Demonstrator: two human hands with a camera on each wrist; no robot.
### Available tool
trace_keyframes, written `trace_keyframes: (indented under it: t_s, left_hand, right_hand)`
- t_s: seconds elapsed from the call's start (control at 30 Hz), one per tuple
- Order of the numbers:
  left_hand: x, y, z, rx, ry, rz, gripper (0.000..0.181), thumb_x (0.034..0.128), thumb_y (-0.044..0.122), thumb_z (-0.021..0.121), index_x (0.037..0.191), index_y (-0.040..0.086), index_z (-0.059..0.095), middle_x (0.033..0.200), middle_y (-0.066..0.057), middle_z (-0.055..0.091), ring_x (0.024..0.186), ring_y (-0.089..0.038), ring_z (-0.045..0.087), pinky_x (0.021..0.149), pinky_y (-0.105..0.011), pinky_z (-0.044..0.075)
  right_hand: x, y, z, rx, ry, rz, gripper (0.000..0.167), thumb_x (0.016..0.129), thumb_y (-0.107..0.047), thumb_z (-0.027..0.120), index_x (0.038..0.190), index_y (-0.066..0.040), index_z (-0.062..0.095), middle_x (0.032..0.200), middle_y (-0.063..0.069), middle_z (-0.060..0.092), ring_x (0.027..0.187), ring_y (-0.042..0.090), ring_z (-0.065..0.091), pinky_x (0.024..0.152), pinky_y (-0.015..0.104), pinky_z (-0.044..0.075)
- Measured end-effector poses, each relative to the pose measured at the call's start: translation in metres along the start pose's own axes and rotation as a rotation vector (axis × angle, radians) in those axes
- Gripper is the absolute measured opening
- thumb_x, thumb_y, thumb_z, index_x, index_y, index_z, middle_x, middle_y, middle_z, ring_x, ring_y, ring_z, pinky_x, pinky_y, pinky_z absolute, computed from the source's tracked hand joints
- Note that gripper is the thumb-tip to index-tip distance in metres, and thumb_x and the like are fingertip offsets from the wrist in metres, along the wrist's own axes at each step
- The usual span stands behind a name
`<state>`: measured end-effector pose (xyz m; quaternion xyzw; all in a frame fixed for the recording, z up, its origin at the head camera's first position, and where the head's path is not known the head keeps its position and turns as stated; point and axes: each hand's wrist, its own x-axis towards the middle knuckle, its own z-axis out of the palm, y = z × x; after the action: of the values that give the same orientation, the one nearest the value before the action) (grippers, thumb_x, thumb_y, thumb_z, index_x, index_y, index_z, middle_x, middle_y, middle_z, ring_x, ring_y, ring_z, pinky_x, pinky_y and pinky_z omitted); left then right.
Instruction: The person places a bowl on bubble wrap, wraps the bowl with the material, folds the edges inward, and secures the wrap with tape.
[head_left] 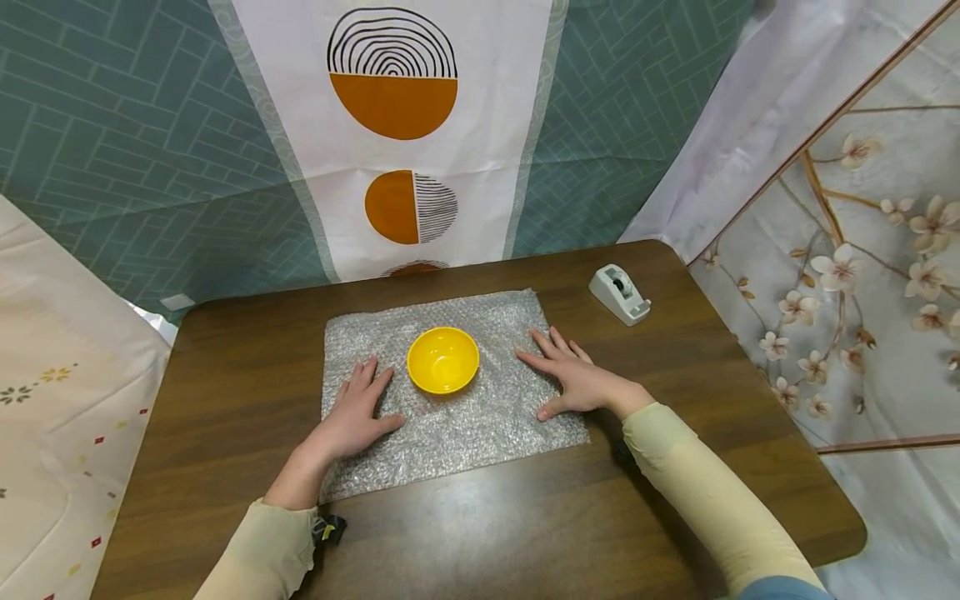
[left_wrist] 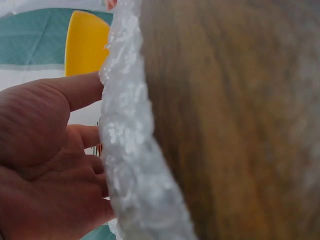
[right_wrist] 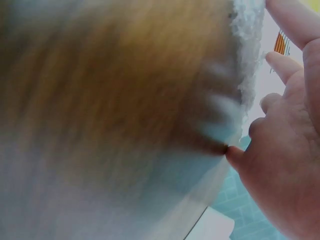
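Note:
A yellow bowl (head_left: 443,361) stands upright on a sheet of bubble wrap (head_left: 465,433) spread over the table. My left hand (head_left: 358,417) rests on the sheet's left part, fingers spread, a little apart from the bowl. On the right part of the sheet lies my right hand (head_left: 573,379), its fingers also spread. In the left wrist view the left fingertips touch the bubble wrap (left_wrist: 127,125), with the bowl (left_wrist: 85,45) behind. The right wrist view shows the right hand (right_wrist: 285,125) with fingertips at the sheet's edge and one finger on the bare wood.
A white tape dispenser (head_left: 619,293) stands at the back right of the brown wooden table (head_left: 240,367). Patterned curtains (head_left: 847,250) hang behind and beside the table.

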<state>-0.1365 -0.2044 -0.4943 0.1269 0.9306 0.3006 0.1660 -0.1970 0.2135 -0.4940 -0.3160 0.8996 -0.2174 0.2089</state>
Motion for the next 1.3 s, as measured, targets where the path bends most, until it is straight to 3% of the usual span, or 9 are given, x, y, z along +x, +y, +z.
trace_keyframes:
  t_s: [0.27,0.37,0.53,0.67,0.83,0.93,1.03,1.3]
  left_hand:
    - [0.001,0.002,-0.002,0.010,-0.020,-0.024,0.089,0.0993,0.032,0.076,0.166,-0.003,0.029,0.174,-0.033,0.003,0.159,-0.054,-0.004,0.124,-0.072,0.000]
    - [0.001,0.003,-0.002,0.014,-0.018,-0.029,0.089,0.0991,0.031,0.076,0.166,-0.004,0.029,0.173,-0.033,0.004,0.159,-0.054,-0.004,0.124,-0.072,0.001]
    - [0.001,0.003,-0.001,0.022,-0.015,-0.032,0.089,0.0990,0.032,0.076,0.166,-0.004,0.030,0.173,-0.034,0.004,0.159,-0.055,-0.003,0.124,-0.072,0.002]
    - [0.000,0.003,-0.001,0.022,-0.017,-0.035,0.089,0.0990,0.032,0.076,0.166,-0.004,0.030,0.173,-0.034,0.004,0.159,-0.055,-0.004,0.124,-0.072,0.001]
    - [0.000,0.002,-0.002,0.023,-0.011,-0.028,0.089,0.0991,0.032,0.076,0.165,-0.004,0.030,0.173,-0.034,0.004,0.158,-0.056,-0.003,0.124,-0.072,0.002]
    - [0.000,0.002,-0.002,0.019,-0.011,-0.025,0.089,0.0990,0.032,0.076,0.165,-0.005,0.030,0.173,-0.034,0.005,0.158,-0.056,-0.003,0.124,-0.072,0.002]
    - [0.000,0.002,-0.001,0.019,-0.013,-0.028,0.089,0.0988,0.033,0.077,0.165,-0.005,0.030,0.173,-0.035,0.005,0.158,-0.056,-0.003,0.124,-0.072,0.001]
    - [0.002,0.004,-0.001,0.024,-0.016,-0.030,0.089,0.0987,0.033,0.077,0.166,-0.004,0.031,0.173,-0.034,0.005,0.159,-0.056,-0.003,0.124,-0.072,0.001]
  right_hand:
    - [-0.011,0.003,-0.001,0.017,0.005,-0.072,0.101,0.087,-0.046,0.086,0.170,-0.019,0.034,0.179,0.018,0.001,0.162,0.047,-0.007,0.122,0.076,0.005]
    - [-0.016,0.004,-0.003,0.020,0.023,-0.112,0.088,0.092,-0.036,0.084,0.167,-0.018,0.041,0.178,0.018,0.009,0.162,0.048,-0.002,0.120,0.078,0.010]
    - [-0.023,0.006,-0.007,-0.012,0.068,-0.158,0.062,0.099,-0.005,0.075,0.157,-0.019,0.057,0.176,0.016,0.022,0.162,0.047,0.010,0.118,0.077,0.021]
    - [-0.028,0.007,-0.010,-0.041,0.077,-0.179,0.064,0.095,0.012,0.069,0.150,-0.021,0.065,0.175,0.014,0.026,0.161,0.047,0.014,0.118,0.077,0.024]
    - [-0.035,0.008,-0.014,-0.058,0.049,-0.156,0.076,0.088,0.021,0.069,0.148,-0.025,0.068,0.176,0.011,0.024,0.161,0.048,0.013,0.118,0.078,0.021]
    - [-0.040,0.008,-0.015,-0.055,0.012,-0.122,0.081,0.085,0.023,0.072,0.149,-0.028,0.066,0.177,0.010,0.021,0.161,0.047,0.010,0.119,0.077,0.019]
    - [-0.044,0.008,-0.015,-0.041,-0.008,-0.108,0.078,0.086,0.014,0.079,0.150,-0.028,0.065,0.177,0.010,0.019,0.162,0.047,0.008,0.120,0.077,0.017]
    - [-0.045,0.011,-0.014,-0.013,0.070,-0.170,0.054,0.092,-0.008,0.083,0.142,-0.025,0.072,0.174,0.014,0.028,0.160,0.050,0.013,0.119,0.076,0.020]
